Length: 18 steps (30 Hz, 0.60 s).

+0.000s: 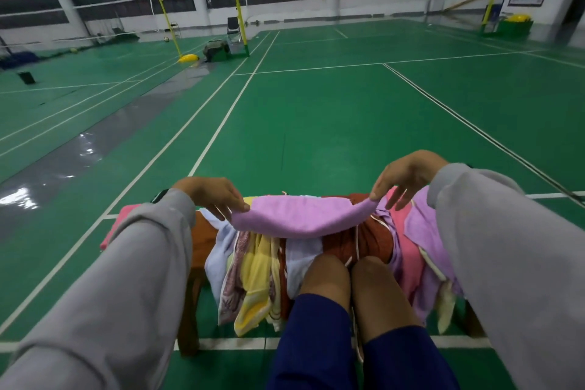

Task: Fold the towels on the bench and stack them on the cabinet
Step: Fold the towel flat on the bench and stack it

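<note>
Two corners of a folded lilac terry towel (pixel 294 218) are pinched, one by the left hand (pixel 212 196) and one by the right hand (pixel 408 177), whose other fingers fan out, so it sags over the heap of coloured towels (pixel 253 269) draped across the brown wooden bench (pixel 202 241).

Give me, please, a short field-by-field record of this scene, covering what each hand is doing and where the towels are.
setting: indoor sports court, green floor
left hand: pinches the left end of the lilac towel
right hand: pinches its right end with thumb and forefinger
lilac towel: held up, sagging between the hands, above the pile
pile of towels: loose, mixed colours, hanging over the wooden bench
cabinet: not in view
</note>
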Available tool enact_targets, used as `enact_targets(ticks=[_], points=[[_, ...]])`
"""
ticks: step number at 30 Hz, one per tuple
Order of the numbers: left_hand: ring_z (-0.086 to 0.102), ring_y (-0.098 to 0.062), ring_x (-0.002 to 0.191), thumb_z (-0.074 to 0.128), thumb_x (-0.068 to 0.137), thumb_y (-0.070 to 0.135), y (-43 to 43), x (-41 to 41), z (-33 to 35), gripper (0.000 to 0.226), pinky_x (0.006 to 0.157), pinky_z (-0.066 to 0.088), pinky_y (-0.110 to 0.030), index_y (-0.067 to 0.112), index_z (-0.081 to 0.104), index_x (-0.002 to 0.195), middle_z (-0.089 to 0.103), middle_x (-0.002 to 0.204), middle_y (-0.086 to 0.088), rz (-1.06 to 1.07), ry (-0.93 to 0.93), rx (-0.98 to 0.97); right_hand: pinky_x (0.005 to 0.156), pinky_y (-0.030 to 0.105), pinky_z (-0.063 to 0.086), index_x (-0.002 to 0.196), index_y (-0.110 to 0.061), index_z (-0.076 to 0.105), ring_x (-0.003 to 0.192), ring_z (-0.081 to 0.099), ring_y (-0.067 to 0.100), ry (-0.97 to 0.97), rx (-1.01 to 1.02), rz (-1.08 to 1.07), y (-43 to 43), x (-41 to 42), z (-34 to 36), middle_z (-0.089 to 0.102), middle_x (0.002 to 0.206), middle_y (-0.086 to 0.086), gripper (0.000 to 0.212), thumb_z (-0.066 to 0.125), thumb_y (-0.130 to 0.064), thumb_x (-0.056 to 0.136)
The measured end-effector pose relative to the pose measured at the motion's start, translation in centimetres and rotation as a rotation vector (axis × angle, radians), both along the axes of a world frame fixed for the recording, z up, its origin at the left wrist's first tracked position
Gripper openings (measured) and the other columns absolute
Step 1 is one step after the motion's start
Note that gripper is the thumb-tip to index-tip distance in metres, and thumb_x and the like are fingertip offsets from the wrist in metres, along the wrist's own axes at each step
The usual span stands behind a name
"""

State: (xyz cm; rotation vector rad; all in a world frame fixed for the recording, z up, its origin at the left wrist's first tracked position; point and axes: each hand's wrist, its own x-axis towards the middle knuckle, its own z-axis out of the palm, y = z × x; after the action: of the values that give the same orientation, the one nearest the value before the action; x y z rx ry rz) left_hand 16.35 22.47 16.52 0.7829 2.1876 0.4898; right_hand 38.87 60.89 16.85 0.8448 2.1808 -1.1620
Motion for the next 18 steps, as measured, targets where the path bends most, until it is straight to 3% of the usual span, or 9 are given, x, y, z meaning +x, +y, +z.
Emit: enact_targets(ticks=[4,8,11,18], points=[[0.076,-0.019,0.082,0.072,0.095,0.03,0.6,-0.5,-1.6,0.021,0.073,0.061,-0.033,0.01,0.079,0.099,0.079,0.089,-0.004,0.026,0.105,0.05,0.077,0.034,0.061,0.113,-0.006,0.074,0.097,0.073,0.026,0.082,0.021,0.025,-0.4,-0.8,-1.0,0.067,0.133,0.011,0.023,0.075,-0.013,0.091],[0.075,-0.017,0.076,0.069,0.098,0.028,1.6,-2.0,-1.9,0.02,0.064,0.059,-0.029,0.011,0.077,0.092,0.077,0.085,-0.003,0.073,0.237,0.117,0.077,0.036,0.062,0.113,-0.006,0.073,0.097,0.075,0.028,0.141,0.052,-0.001,0.3,-2.6,-1.6,0.072,0.123,0.011,0.026,0.079,-0.015,0.089],[0.076,-0.019,0.073,0.068,0.098,0.027,2.2,-3.8,-2.3,0.025,0.068,0.063,-0.034,0.004,0.076,0.094,0.077,0.086,-0.01,0.112,0.288,0.156,0.083,0.041,0.062,0.113,-0.006,0.074,0.098,0.075,0.03,0.175,0.065,-0.025,1.0,-3.9,-2.0,0.074,0.117,0.009,0.028,0.08,-0.016,0.087],[0.075,-0.023,0.069,0.069,0.098,0.026,4.1,-7.8,-3.9,0.027,0.057,0.056,-0.028,0.004,0.076,0.083,0.075,0.075,-0.011,0.209,0.347,0.204,0.059,0.031,0.06,0.111,-0.005,0.074,0.084,0.072,0.03,0.237,0.091,-0.083,2.8,-7.4,-3.4,0.075,0.108,0.012,0.024,0.079,-0.014,0.089]])
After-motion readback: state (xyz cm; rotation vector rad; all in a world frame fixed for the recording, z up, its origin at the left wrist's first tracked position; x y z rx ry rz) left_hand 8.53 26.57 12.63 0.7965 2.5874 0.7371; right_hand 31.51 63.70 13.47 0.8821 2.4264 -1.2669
